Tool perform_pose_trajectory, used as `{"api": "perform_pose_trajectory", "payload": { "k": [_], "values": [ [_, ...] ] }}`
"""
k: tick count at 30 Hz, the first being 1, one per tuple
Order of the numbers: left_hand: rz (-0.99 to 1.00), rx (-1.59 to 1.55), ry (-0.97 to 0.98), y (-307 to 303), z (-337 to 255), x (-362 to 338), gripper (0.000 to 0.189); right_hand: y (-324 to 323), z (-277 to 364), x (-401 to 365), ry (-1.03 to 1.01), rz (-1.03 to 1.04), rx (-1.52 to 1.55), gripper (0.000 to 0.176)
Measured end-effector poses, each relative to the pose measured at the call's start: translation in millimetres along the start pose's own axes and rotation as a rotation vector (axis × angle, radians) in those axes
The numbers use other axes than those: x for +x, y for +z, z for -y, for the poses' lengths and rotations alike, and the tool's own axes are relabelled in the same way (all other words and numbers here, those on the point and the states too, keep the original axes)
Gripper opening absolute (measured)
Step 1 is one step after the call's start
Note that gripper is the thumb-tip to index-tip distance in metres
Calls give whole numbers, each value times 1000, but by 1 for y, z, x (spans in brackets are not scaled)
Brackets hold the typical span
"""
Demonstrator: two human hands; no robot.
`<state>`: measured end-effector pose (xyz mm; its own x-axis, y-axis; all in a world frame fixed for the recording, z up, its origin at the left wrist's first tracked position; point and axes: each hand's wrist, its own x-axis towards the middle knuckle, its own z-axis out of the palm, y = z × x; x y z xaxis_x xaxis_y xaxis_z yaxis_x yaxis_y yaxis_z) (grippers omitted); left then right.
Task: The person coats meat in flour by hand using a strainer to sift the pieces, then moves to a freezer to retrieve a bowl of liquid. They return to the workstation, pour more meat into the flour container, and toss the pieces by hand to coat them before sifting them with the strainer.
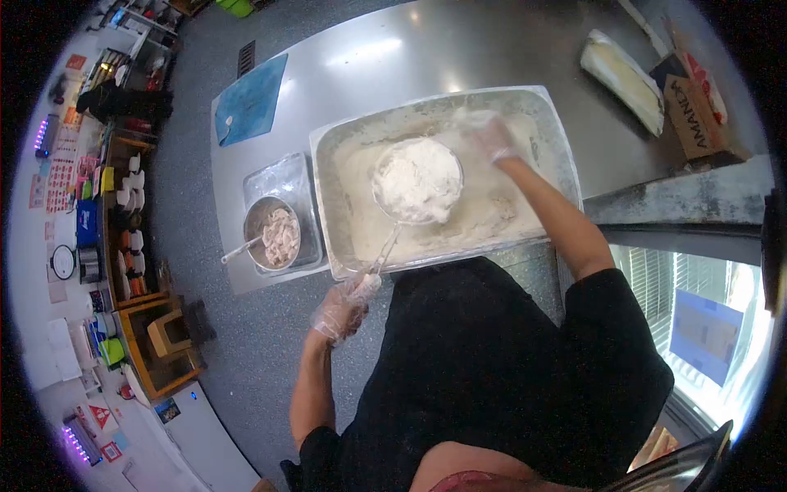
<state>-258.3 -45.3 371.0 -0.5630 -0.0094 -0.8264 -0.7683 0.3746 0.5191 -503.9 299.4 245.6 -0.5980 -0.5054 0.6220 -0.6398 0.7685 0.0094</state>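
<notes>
My left hand, in a clear glove, is closed around the handle of a round long-handled strainer heaped with white flour. The strainer's round part lies over a big rectangular tub with a layer of flour in it. Over the far right part of that tub, my gloved right hand is smeared by motion, and its fingers do not show clearly. Left of the tub, a metal bowl holds pieces of pale raw meat; a utensil handle sticks out over its rim.
The meat bowl sits on a clear-lidded tray beside the tub. A blue cutting board lies at the steel table's far left. At the far right are a flour-like bag and a cardboard box. A person stands beyond, near shelves.
</notes>
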Motion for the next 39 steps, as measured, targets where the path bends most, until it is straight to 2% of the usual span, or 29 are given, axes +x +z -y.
{"api": "perform_pose_trajectory", "payload": {
  "k": [1, 2, 3, 5, 6, 8, 10, 11, 13, 16, 19, 20, 22, 24, 25, 28, 29, 30, 31, 33, 34, 35, 36, 37, 39],
  "values": [
    [6, -6, -50, 2, 7, -2, 42, 7, -14, -13, 73, 64, -126, 20],
    [-16, 23, 51, 4, 20, 3, 49, 16, -26, -23, 149, 124, -256, 23],
    [-17, 24, 52, 10, 16, 0, 49, 46, -37, -45, 150, 123, -256, 23],
    [-46, -144, 14, 27, 12, -13, 53, 115, -40, -100, 200, 352, -3, 33],
    [-39, -122, 49, 27, 12, -12, 50, 123, -32, -108, 196, 354, -3, 33],
    [-67, -170, 42, 31, 13, -10, 51, 128, 6, -113, -16, 71, 5, 45],
    [-91, -214, 22, 32, 18, -9, 51, 0, 77, -43, 417, 836, 315, 54],
    [-103, -155, 63, 32, 20, -8, 51, -33, 93, -15, 419, 845, 317, 54],
    [-119, -106, 113, 36, 22, -7, 52, -69, 108, 18, 181, 1503, 336, 66],
    [-151, -219, 70, 39, 24, -9, 54, 50, 126, -112, 89, 1220, -139, 66],
    [-189, -54, 181, 44, 27, -5, 58, -26, 133, -50, 79, 1131, 37, 61],
    [-178, -109, 204, 45, 28, -6, 63, -23, 131, -52, 71, 1127, 37, 61],
    [-172, -159, 227, 46, 30, -5, 67, -16, 127, -58, -43, 1151, 152, 46],
    [-219, 43, 330, 47, 35, 1, 73, -48, 137, -35, -22, 1095, 236, 41],
    [-224, 42, 336, 48, 36, 3, 73, -59, 138, -25, -7, 1039, 310, 38],
    [-211, 133, 411, 54, 37, -1, 75, -10, 134, -64, -70, 1017, 234, 30],
    [-155, 16, 262, 58, 30, -4, 74, -16, 135, -60, -67, 1012, 240, 30],
    [-98, -101, 117, 59, 25, -6, 73, -29, 134, -49, -147, 1083, 281, 30],
    [-101, -100, 124, 59, 32, 0, 73, -36, 131, -40, -232, 1154, 313, 29],
    [-208, 33, 605, 62, 44, 8, 73, -29, 127, -37, -309, 1202, 273, 31],
    [-214, 30, 604, 63, 48, 11, 73, -23, 129, -39, -376, 1247, 245, 32],
    [-178, -16, 422, 64, 32, 0, 72, -16, 130, -47, -378, 1245, 252, 32],
    [-139, -61, 241, 64, 24, -6, 72, -7, 129, -60, -370, 887, 430, 34],
    [-140, -58, 243, 62, 28, -1, 72, 4, 128, -71, -353, 521, 583, 36],
    [-267, 215, 614, 61, 43, 11, 71, 50, 124, -96, -410, 582, 558, 36]
  ]
}}
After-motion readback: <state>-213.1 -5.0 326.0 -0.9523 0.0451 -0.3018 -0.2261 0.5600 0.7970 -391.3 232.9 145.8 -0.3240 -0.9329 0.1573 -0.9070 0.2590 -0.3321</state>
